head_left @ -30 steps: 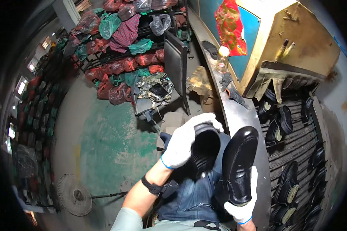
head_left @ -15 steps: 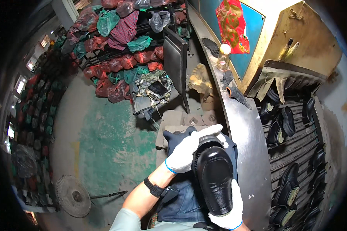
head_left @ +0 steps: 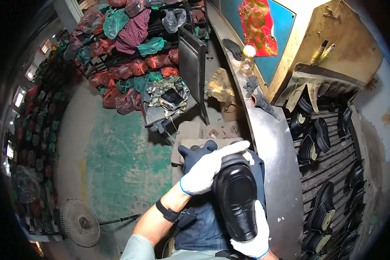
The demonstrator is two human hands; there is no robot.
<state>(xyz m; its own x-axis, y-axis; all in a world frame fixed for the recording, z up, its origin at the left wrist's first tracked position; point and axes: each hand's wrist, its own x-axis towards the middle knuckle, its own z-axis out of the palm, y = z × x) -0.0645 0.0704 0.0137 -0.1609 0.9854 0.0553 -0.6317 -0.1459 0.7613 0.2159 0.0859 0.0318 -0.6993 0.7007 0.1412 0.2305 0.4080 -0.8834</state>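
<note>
Workshop floor below; both gloved hands, left hand (head_left: 208,171) and right hand (head_left: 255,238), grip black shoe (head_left: 237,197).

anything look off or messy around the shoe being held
The black shoe itself looks intact and glossy, held by both gloved hands: left hand at the heel end, right hand at the toe. Behind, crumpled printed cloth lies heaped on a rack, beside stuffed plastic bags.

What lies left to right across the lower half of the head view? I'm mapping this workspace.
Floor fan → left hand → black shoe → metal bench edge → rack of black shoes.
</note>
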